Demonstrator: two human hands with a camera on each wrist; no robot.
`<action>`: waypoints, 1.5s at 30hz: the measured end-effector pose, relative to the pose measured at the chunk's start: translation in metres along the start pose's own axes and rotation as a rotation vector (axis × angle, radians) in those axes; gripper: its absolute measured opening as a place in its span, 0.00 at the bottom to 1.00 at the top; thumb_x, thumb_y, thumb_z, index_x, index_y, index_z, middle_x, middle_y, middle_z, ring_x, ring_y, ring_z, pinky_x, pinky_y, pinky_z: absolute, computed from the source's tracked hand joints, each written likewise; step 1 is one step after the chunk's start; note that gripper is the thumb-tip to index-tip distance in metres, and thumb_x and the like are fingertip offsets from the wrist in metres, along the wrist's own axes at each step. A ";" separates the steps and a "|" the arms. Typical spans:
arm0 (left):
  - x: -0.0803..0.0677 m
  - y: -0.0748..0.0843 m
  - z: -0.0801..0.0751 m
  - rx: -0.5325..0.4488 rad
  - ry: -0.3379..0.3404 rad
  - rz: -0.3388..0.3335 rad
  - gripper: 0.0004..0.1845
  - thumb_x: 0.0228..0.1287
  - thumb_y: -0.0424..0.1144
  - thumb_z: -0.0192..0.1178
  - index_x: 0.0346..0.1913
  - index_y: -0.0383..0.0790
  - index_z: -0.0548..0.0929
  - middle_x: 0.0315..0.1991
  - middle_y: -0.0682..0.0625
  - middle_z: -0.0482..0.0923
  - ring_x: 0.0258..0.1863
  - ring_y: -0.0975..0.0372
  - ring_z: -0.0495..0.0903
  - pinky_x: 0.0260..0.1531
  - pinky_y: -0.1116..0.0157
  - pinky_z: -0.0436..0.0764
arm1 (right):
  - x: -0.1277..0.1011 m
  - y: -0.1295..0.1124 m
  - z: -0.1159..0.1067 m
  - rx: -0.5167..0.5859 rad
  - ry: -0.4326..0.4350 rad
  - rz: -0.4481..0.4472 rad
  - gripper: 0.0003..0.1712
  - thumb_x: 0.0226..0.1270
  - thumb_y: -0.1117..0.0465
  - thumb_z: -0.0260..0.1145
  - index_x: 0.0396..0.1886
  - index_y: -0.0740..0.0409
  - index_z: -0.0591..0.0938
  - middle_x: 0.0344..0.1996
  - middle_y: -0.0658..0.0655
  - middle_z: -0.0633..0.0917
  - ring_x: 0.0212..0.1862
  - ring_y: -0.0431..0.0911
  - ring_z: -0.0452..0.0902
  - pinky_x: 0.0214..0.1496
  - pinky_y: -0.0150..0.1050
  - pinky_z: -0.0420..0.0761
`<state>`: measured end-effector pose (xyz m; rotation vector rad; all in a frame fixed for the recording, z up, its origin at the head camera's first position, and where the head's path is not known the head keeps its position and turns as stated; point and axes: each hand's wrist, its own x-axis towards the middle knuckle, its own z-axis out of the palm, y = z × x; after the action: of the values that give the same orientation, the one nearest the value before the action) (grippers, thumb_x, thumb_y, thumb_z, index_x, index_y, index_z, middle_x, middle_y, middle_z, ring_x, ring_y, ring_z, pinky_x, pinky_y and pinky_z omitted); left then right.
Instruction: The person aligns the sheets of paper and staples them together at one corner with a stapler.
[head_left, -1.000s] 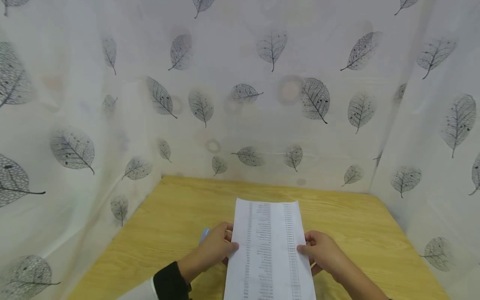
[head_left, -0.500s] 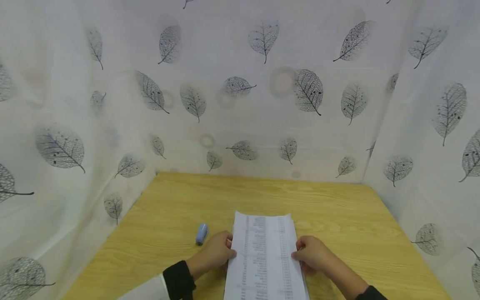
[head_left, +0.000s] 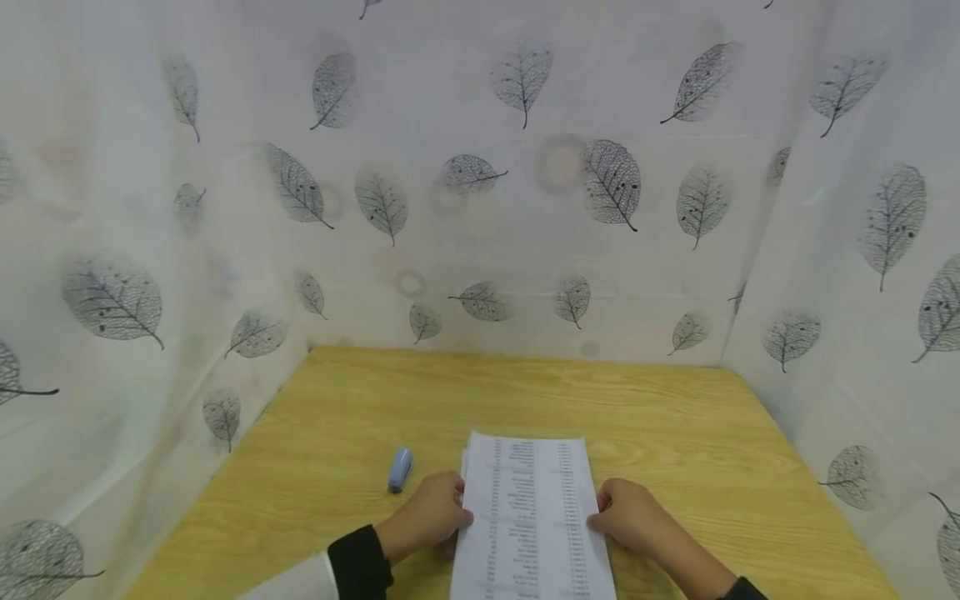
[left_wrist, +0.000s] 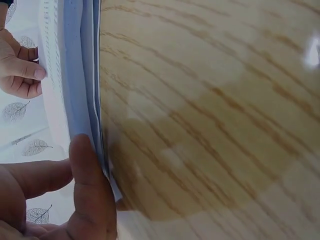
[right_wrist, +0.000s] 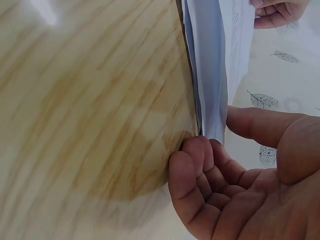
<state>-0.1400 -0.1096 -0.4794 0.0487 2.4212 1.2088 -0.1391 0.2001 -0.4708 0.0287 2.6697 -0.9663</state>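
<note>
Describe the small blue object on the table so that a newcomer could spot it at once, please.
On the yellow table, find the white papers held between the left hand and right hand. Just beyond the left hand, to the papers' left, lies the blue object. Its small, elongated shape and blue colour set it apart from the broad, printed papers.

Left grip [head_left: 429, 512], right grip [head_left: 628, 513], both pinched

With our left hand [left_wrist: 85, 207] we hold the papers [left_wrist: 77, 75] by one edge, with our right hand [left_wrist: 20, 69] by the other; beside them are a wooden table [left_wrist: 210, 100] and a leaf-print curtain [left_wrist: 31, 132].
</note>
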 end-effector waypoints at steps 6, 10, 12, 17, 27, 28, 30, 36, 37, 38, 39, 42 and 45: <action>-0.006 -0.002 -0.006 -0.025 0.023 0.009 0.32 0.64 0.34 0.67 0.66 0.21 0.69 0.29 0.44 0.80 0.20 0.56 0.84 0.20 0.63 0.83 | -0.005 0.001 -0.013 -0.016 0.002 -0.015 0.14 0.64 0.58 0.73 0.40 0.64 0.82 0.30 0.54 0.81 0.31 0.46 0.76 0.31 0.40 0.77; -0.010 0.001 -0.012 -0.059 0.045 -0.019 0.32 0.65 0.36 0.67 0.66 0.22 0.68 0.32 0.43 0.79 0.24 0.55 0.83 0.21 0.61 0.85 | -0.008 0.000 -0.020 -0.048 0.003 -0.032 0.18 0.67 0.53 0.71 0.43 0.66 0.82 0.32 0.53 0.83 0.34 0.46 0.77 0.35 0.42 0.79; -0.010 0.003 -0.014 -0.064 0.044 -0.039 0.31 0.66 0.37 0.67 0.64 0.22 0.69 0.32 0.43 0.80 0.27 0.55 0.83 0.22 0.61 0.86 | -0.010 0.001 -0.019 -0.055 -0.003 -0.030 0.19 0.67 0.52 0.71 0.42 0.67 0.83 0.33 0.54 0.83 0.36 0.47 0.77 0.36 0.43 0.80; -0.008 0.005 -0.013 -0.072 0.046 -0.086 0.24 0.67 0.37 0.66 0.57 0.25 0.74 0.33 0.43 0.81 0.29 0.56 0.84 0.24 0.61 0.86 | -0.011 0.002 -0.011 -0.049 0.003 -0.028 0.20 0.68 0.53 0.70 0.39 0.71 0.83 0.33 0.56 0.84 0.37 0.49 0.78 0.38 0.46 0.80; -0.002 0.007 -0.016 -0.223 -0.002 -0.140 0.24 0.69 0.35 0.64 0.60 0.22 0.70 0.39 0.40 0.81 0.33 0.54 0.86 0.29 0.59 0.88 | -0.006 -0.002 -0.001 0.058 0.003 0.014 0.12 0.65 0.60 0.69 0.26 0.63 0.84 0.15 0.49 0.71 0.20 0.39 0.63 0.22 0.31 0.65; -0.002 0.007 -0.017 -0.243 -0.006 -0.152 0.25 0.69 0.35 0.64 0.60 0.22 0.70 0.40 0.40 0.80 0.33 0.54 0.86 0.29 0.58 0.88 | -0.006 -0.002 -0.001 0.069 -0.002 0.021 0.12 0.65 0.60 0.69 0.26 0.62 0.83 0.14 0.48 0.70 0.18 0.39 0.61 0.21 0.30 0.64; 0.000 0.008 -0.016 -0.272 -0.011 -0.176 0.26 0.69 0.35 0.64 0.61 0.22 0.69 0.41 0.40 0.80 0.33 0.54 0.86 0.29 0.58 0.88 | -0.005 -0.002 0.000 0.085 -0.011 0.032 0.11 0.65 0.60 0.70 0.28 0.63 0.83 0.16 0.49 0.71 0.19 0.39 0.61 0.21 0.30 0.64; 0.003 0.008 -0.014 -0.290 -0.043 -0.198 0.17 0.69 0.36 0.64 0.54 0.28 0.78 0.38 0.42 0.84 0.32 0.56 0.86 0.24 0.66 0.85 | -0.002 -0.001 0.005 0.154 0.006 0.041 0.11 0.64 0.62 0.70 0.34 0.66 0.80 0.23 0.53 0.75 0.24 0.43 0.67 0.27 0.33 0.67; 0.003 0.008 -0.013 -0.288 -0.050 -0.191 0.14 0.70 0.36 0.63 0.51 0.29 0.80 0.37 0.43 0.85 0.32 0.57 0.86 0.23 0.67 0.84 | -0.003 -0.001 0.005 0.175 0.011 0.044 0.10 0.64 0.63 0.70 0.35 0.66 0.80 0.24 0.54 0.76 0.25 0.43 0.67 0.26 0.33 0.68; 0.003 0.008 -0.012 -0.284 -0.055 -0.183 0.12 0.70 0.36 0.63 0.49 0.31 0.81 0.36 0.44 0.85 0.31 0.57 0.86 0.23 0.68 0.83 | -0.003 -0.001 0.005 0.200 0.015 0.044 0.10 0.64 0.64 0.69 0.36 0.67 0.79 0.24 0.55 0.77 0.24 0.43 0.69 0.26 0.33 0.70; 0.003 0.009 -0.012 -0.286 -0.057 -0.175 0.11 0.69 0.36 0.63 0.48 0.32 0.82 0.36 0.44 0.86 0.31 0.58 0.86 0.24 0.68 0.83 | -0.003 -0.002 0.005 0.228 0.015 0.045 0.10 0.65 0.65 0.68 0.38 0.69 0.79 0.26 0.56 0.79 0.26 0.43 0.72 0.27 0.34 0.74; 0.003 0.011 -0.010 -0.278 -0.047 -0.173 0.10 0.69 0.36 0.64 0.46 0.33 0.84 0.36 0.46 0.86 0.33 0.58 0.85 0.27 0.66 0.83 | -0.002 -0.004 0.004 0.305 -0.002 0.060 0.15 0.66 0.68 0.66 0.46 0.74 0.77 0.32 0.61 0.83 0.29 0.47 0.81 0.30 0.39 0.83; 0.003 0.013 -0.007 -0.269 -0.038 -0.173 0.10 0.68 0.35 0.65 0.46 0.33 0.84 0.37 0.46 0.85 0.34 0.57 0.85 0.30 0.64 0.84 | 0.001 -0.003 0.006 0.342 -0.004 0.074 0.20 0.66 0.69 0.66 0.52 0.78 0.74 0.36 0.63 0.84 0.34 0.49 0.84 0.35 0.44 0.86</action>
<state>-0.1477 -0.1059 -0.4665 -0.2123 2.1596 1.4250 -0.1387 0.1935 -0.4738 0.1975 2.4485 -1.3822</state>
